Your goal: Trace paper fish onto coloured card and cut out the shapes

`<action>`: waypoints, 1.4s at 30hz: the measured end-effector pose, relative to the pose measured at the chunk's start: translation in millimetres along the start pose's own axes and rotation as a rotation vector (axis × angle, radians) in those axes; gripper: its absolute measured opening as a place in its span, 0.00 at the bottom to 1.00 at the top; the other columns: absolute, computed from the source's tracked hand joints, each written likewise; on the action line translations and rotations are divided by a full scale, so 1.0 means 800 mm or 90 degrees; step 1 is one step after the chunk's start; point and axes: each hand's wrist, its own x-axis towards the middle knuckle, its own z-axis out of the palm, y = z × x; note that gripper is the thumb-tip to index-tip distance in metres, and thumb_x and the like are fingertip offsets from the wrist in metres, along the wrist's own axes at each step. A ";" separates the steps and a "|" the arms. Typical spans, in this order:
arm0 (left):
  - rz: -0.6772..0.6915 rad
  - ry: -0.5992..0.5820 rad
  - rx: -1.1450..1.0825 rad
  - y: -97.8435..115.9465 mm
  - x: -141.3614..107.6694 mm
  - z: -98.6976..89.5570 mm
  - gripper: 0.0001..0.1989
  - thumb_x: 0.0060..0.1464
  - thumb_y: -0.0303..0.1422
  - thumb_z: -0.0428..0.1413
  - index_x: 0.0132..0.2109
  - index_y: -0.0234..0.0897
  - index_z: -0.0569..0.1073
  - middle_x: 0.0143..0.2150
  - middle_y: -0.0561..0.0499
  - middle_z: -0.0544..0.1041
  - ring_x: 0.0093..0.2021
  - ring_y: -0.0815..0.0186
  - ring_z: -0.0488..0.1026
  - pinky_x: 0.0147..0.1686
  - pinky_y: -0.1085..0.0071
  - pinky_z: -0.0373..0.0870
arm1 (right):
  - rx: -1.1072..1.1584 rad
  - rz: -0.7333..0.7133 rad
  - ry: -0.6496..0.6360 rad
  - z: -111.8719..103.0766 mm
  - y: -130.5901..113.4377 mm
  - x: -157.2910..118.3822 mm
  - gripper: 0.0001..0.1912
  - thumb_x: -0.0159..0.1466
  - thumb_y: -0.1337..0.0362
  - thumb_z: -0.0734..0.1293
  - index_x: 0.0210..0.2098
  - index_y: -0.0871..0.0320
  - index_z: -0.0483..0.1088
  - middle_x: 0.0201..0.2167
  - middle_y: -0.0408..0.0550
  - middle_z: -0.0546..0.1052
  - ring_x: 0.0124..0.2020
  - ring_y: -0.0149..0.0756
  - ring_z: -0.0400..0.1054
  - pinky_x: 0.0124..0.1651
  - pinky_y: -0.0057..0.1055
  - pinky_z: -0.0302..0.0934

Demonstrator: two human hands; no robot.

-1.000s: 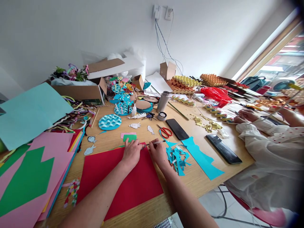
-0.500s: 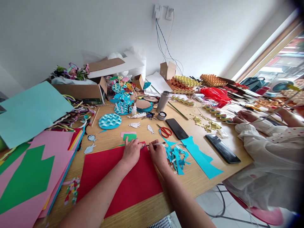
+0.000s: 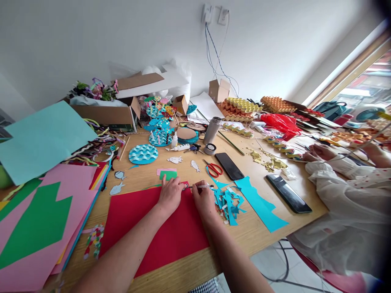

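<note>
From afar I see left hand point(image 3: 170, 194) on red paper point(image 3: 177, 234), can't tell if gripping; right hand point(image 3: 203, 199) pinched on pen point(image 3: 207, 186), paper's one o'clock; scissors point(image 3: 215, 169) one o'clock from right hand.

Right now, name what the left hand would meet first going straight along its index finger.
The left hand would likely meet the small green paper first; whether they touch is unclear.

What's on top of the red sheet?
The left hand rests on the red sheet, the right hand, holding a pen, at its right edge; whatever they cover cannot be seen.
</note>
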 end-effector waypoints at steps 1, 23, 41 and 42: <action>0.001 0.002 0.000 0.000 0.000 0.000 0.19 0.63 0.26 0.42 0.48 0.46 0.76 0.43 0.50 0.73 0.46 0.62 0.69 0.63 0.47 0.43 | 0.000 0.000 -0.001 -0.001 -0.001 0.000 0.12 0.63 0.58 0.58 0.28 0.56 0.65 0.23 0.47 0.75 0.25 0.37 0.68 0.30 0.30 0.56; 0.018 0.032 -0.003 -0.003 0.002 0.007 0.16 0.64 0.29 0.45 0.46 0.46 0.77 0.40 0.51 0.72 0.44 0.63 0.69 0.64 0.48 0.41 | 0.026 -0.004 -0.016 0.001 -0.006 -0.001 0.12 0.63 0.57 0.58 0.28 0.56 0.64 0.23 0.47 0.74 0.25 0.38 0.68 0.30 0.30 0.55; 0.016 0.037 -0.020 -0.004 0.003 0.009 0.16 0.63 0.30 0.45 0.45 0.45 0.77 0.40 0.50 0.73 0.43 0.61 0.69 0.63 0.46 0.41 | 0.062 -0.030 -0.021 0.007 0.000 -0.002 0.13 0.64 0.56 0.59 0.29 0.57 0.66 0.23 0.45 0.74 0.24 0.36 0.67 0.29 0.29 0.55; 0.016 0.036 -0.021 -0.004 0.003 0.009 0.16 0.64 0.30 0.45 0.45 0.45 0.77 0.40 0.50 0.73 0.43 0.61 0.69 0.63 0.46 0.42 | 0.064 -0.030 -0.020 0.007 0.001 -0.001 0.13 0.64 0.56 0.59 0.28 0.57 0.66 0.23 0.45 0.73 0.24 0.36 0.67 0.28 0.29 0.55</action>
